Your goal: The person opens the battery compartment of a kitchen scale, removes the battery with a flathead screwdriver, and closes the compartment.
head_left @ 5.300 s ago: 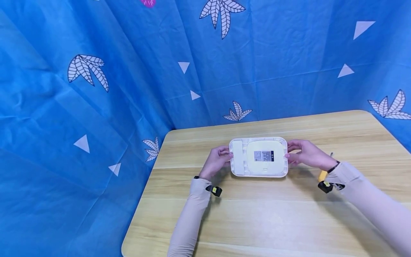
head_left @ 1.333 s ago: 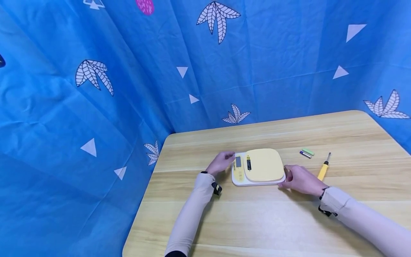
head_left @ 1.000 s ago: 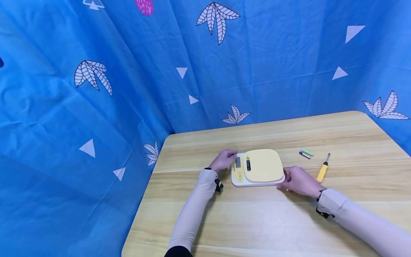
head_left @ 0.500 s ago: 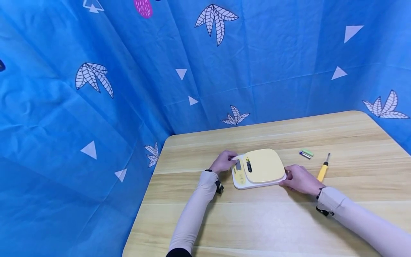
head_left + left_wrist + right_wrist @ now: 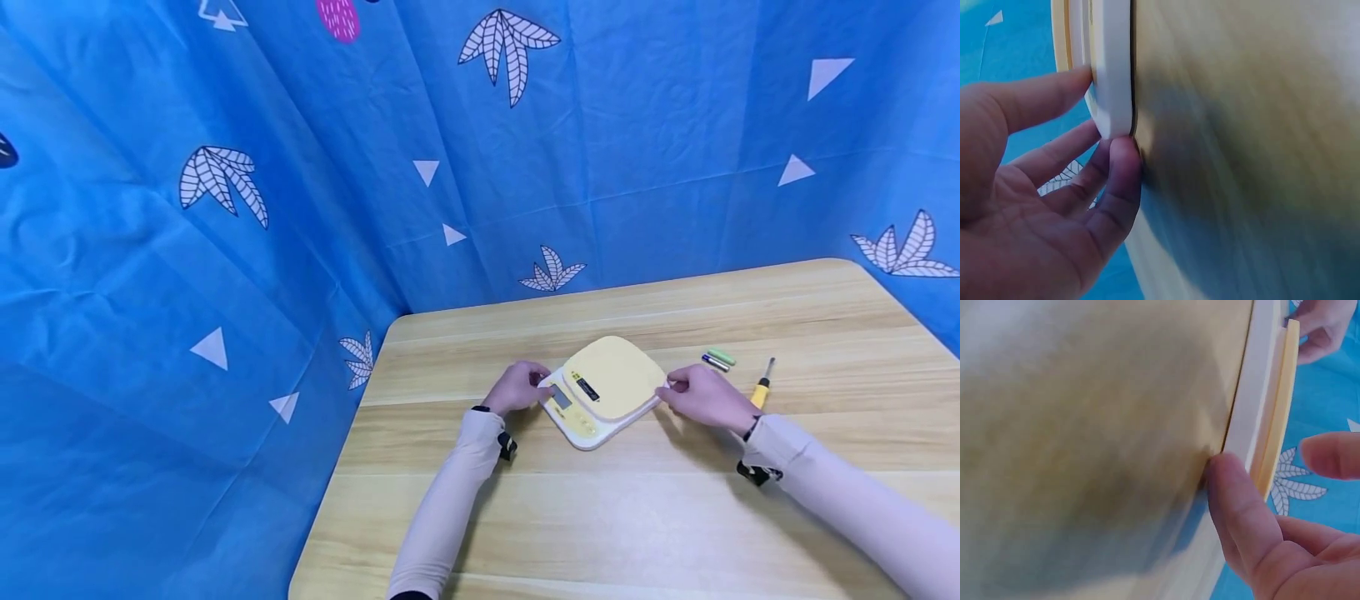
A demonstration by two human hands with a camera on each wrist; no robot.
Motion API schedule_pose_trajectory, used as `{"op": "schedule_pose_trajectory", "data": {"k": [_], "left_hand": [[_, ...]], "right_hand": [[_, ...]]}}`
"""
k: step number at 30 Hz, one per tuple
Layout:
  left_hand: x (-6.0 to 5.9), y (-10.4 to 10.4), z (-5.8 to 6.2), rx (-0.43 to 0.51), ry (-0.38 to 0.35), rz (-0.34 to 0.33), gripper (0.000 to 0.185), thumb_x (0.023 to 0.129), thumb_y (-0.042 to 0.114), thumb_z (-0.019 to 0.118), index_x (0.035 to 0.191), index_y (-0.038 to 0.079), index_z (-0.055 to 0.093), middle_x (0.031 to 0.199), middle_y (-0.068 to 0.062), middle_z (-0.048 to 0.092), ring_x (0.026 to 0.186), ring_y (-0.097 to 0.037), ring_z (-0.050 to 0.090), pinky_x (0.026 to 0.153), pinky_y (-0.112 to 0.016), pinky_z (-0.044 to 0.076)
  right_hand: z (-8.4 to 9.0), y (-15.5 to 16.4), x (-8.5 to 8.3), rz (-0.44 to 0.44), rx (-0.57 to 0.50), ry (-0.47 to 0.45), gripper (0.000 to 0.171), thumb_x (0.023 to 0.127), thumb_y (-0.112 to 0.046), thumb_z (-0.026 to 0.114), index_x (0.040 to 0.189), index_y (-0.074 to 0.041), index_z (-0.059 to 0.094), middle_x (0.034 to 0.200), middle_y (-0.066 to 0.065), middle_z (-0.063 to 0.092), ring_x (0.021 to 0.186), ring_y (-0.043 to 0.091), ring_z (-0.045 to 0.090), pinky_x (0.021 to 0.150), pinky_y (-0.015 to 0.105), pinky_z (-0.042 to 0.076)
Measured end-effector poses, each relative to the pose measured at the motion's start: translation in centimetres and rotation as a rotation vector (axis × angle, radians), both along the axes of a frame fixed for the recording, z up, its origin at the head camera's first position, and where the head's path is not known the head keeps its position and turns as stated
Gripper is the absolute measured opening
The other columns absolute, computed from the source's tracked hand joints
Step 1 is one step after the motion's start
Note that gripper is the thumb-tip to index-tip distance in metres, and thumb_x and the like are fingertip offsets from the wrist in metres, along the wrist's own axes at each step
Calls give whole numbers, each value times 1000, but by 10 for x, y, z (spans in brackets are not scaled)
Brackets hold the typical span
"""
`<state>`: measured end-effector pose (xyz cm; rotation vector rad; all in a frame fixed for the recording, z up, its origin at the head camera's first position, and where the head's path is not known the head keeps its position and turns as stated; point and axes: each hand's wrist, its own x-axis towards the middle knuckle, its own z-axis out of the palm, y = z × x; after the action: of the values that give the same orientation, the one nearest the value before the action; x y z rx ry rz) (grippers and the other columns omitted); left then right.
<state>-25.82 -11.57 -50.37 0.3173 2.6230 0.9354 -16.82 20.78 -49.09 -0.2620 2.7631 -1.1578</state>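
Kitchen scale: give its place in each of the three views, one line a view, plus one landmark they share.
Head: the kitchen scale lies mid-table, turned askew, between the left hand and the right hand.
Left wrist: its white edge stands at top left, fingers on it.
Right wrist: its white and yellow edge runs down the upper right, thumb against it.
Shared landmark: the wooden table, with the blue cloth behind.
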Motion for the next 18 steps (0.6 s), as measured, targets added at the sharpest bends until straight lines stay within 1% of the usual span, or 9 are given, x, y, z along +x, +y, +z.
{"op": "schedule_pose_trajectory", "data": {"k": [2, 5, 9, 12, 15, 18], "left_hand": [[5, 1, 2, -17, -13, -29, 38, 91, 24, 80, 125, 9, 72, 93, -3, 65, 68, -13, 56, 52, -22, 49], [14, 3, 5, -31, -23, -88, 42, 91, 26, 81, 129, 10, 71, 83, 0, 58, 61, -11, 50, 48, -20, 42], [27, 9, 7, -43, -40, -150, 44, 89, 30, 83, 129, 14, 70, 74, 3, 51, 60, -10, 47, 47, -21, 36], [35, 14, 7, -48, -70, -157, 50, 88, 33, 84, 131, 17, 66, 70, 4, 50, 59, -11, 47, 47, -21, 35], [41, 19, 7, -34, -98, -142, 57, 87, 34, 85, 136, 18, 61, 70, 4, 50, 59, -12, 48, 46, -22, 35], [44, 21, 7, -9, -98, -131, 57, 87, 32, 85, 135, 18, 59, 71, 3, 50, 60, -12, 48, 47, -21, 36]], "right_hand": [[1, -1, -4, -5, 13, 11, 30, 102, -29, 63, 88, -3, 70, 61, -4, 49, 53, 9, 41, 45, 21, 35], [2, -3, -11, 1, 32, 23, 32, 101, -31, 64, 82, -5, 66, 61, -3, 46, 54, 12, 41, 47, 22, 36], [0, -6, -22, -2, 36, 43, 28, 100, -26, 66, 81, -6, 63, 64, -1, 48, 58, 15, 44, 50, 25, 38], [-3, -8, -31, -13, 30, 53, 25, 98, -21, 67, 80, -5, 61, 66, 2, 50, 59, 15, 45, 52, 25, 39], [-4, -9, -37, -14, 12, 49, 19, 97, -17, 68, 91, 1, 68, 72, 7, 59, 60, 16, 49, 53, 26, 42], [-4, -10, -43, -11, 2, 42, 26, 97, -16, 68, 108, 7, 71, 86, 15, 70, 65, 16, 55, 58, 25, 46]]}}
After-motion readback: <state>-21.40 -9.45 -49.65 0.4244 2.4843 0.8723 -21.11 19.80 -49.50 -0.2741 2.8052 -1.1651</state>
